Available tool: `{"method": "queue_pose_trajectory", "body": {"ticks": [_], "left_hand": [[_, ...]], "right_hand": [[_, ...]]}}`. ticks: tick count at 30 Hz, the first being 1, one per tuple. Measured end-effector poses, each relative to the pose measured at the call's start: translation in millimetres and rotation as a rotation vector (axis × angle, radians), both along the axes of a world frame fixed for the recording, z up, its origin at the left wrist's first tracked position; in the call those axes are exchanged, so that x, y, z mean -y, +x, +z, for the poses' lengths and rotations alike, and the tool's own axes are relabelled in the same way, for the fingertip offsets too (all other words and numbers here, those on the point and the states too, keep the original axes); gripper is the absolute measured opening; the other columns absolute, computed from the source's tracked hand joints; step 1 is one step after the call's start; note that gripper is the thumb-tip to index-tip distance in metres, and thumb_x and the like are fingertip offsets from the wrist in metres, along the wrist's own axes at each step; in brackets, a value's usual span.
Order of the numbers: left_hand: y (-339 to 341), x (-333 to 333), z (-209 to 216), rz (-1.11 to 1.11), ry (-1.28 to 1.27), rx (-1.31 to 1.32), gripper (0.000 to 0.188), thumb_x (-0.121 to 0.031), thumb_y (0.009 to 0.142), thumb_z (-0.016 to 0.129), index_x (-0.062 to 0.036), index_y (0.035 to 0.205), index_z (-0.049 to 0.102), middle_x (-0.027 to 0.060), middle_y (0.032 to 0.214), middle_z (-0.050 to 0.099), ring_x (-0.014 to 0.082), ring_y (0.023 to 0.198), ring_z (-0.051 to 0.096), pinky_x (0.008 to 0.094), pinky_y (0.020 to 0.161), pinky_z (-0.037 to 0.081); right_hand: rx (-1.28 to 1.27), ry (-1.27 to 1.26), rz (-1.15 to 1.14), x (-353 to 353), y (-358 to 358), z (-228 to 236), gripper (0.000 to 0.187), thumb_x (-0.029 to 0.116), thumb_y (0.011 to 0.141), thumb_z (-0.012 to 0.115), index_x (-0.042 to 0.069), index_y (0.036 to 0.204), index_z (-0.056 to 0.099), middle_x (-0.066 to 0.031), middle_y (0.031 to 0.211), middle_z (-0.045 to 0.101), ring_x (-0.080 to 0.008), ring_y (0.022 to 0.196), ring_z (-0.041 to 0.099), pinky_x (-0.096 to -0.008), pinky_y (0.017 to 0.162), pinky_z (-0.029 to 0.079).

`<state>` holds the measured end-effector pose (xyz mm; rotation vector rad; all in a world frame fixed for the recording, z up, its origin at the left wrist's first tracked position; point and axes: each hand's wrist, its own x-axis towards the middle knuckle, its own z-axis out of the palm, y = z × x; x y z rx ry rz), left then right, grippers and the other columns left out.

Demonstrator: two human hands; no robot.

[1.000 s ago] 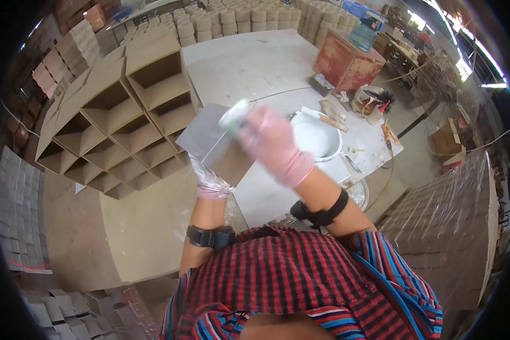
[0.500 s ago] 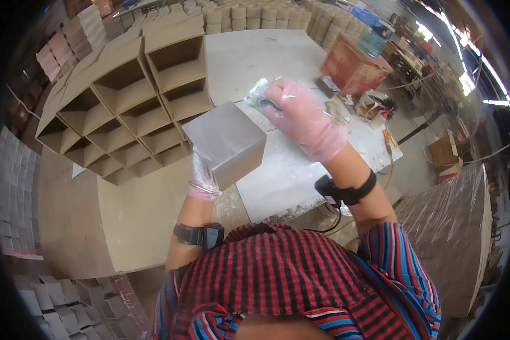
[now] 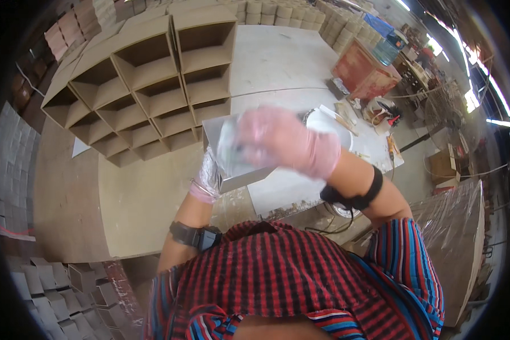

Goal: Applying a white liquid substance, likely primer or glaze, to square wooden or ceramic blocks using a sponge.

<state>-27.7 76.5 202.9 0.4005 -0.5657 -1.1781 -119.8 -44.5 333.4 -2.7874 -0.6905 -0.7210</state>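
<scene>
A grey box (image 3: 249,180) with flat sides is held up above the worktable. My left hand (image 3: 208,174), in a clear plastic glove over pink, grips the box at its left side, fingers partly hidden behind it. Over the upper face of the box is my right hand (image 3: 280,139), gloved the same way and smeared by motion. It is closed on a crumpled whitish-green wad (image 3: 230,144), also blurred, which lies against that face. Just past my right wrist stands a round white tub (image 3: 323,123) with a brush-like wooden handle (image 3: 345,124) near its rim.
Open brown board boxes (image 3: 153,90) are stacked at the left of the table. A red-stained crate (image 3: 365,71) with a blue water bottle (image 3: 387,50) stands far right. Round tan cylinders (image 3: 277,14) line the back. A film-wrapped stack (image 3: 442,243) is close on the right.
My right hand has swung down and left with the wad, from beside the box onto its upper face. The white tub has come into view behind it. The view has shifted slightly.
</scene>
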Motion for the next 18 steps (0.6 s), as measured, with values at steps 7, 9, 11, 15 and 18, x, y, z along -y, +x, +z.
{"method": "queue_pose_trajectory", "body": {"ticks": [7, 9, 11, 15, 18], "left_hand": [[-6, -21, 2, 0.049, 0.099, 0.033, 0.048, -0.038, 0.091, 0.035, -0.0072, 0.128, 0.036, 0.0095, 0.126, 0.045, 0.0231, 0.113, 0.046, 0.0380, 0.093, 0.041], [-10, -26, 2, 0.079, 0.119, 0.034, 0.048, -0.039, 0.091, 0.035, -0.0073, 0.128, 0.036, 0.0094, 0.126, 0.045, 0.0230, 0.112, 0.047, 0.0379, 0.093, 0.041], [-12, -35, 2, 0.119, 0.144, 0.035, 0.048, -0.039, 0.091, 0.035, -0.0073, 0.128, 0.037, 0.0093, 0.125, 0.045, 0.0229, 0.112, 0.047, 0.0379, 0.093, 0.041], [-19, -56, 2, 0.218, 0.183, 0.020, 0.048, -0.039, 0.091, 0.035, -0.0073, 0.128, 0.037, 0.0092, 0.125, 0.046, 0.0227, 0.112, 0.047, 0.0378, 0.093, 0.041], [-28, -66, 6, 0.291, 0.209, 0.031, 0.048, -0.039, 0.091, 0.036, -0.0074, 0.128, 0.037, 0.0090, 0.125, 0.046, 0.0225, 0.112, 0.047, 0.0377, 0.093, 0.041]], "right_hand": [[-0.056, -0.041, 0.164, -16, 29, -13, 0.022, 0.023, 0.075, 0.056, 0.014, 0.095, 0.058, -0.0079, 0.088, 0.057, -0.0267, 0.086, 0.055, -0.0365, 0.076, 0.045], [-0.192, -0.018, -0.111, -3, 49, -3, 0.021, 0.026, 0.076, 0.054, 0.013, 0.092, 0.060, -0.0089, 0.084, 0.059, -0.0284, 0.083, 0.057, -0.0383, 0.072, 0.046], [-0.084, 0.048, -0.031, 1, 48, 1, 0.021, 0.026, 0.077, 0.054, 0.014, 0.092, 0.060, -0.0087, 0.085, 0.058, -0.0283, 0.084, 0.057, -0.0387, 0.072, 0.046], [-0.081, 0.078, 0.407, -19, 5, -11, 0.021, 0.024, 0.078, 0.054, 0.014, 0.097, 0.058, -0.0089, 0.090, 0.056, -0.0270, 0.087, 0.055, -0.0388, 0.076, 0.046], [-0.270, -0.122, 0.474, -28, -8, -17, 0.022, 0.021, 0.078, 0.055, 0.016, 0.098, 0.057, -0.0072, 0.093, 0.057, -0.0263, 0.086, 0.055, -0.0387, 0.074, 0.046]]}}
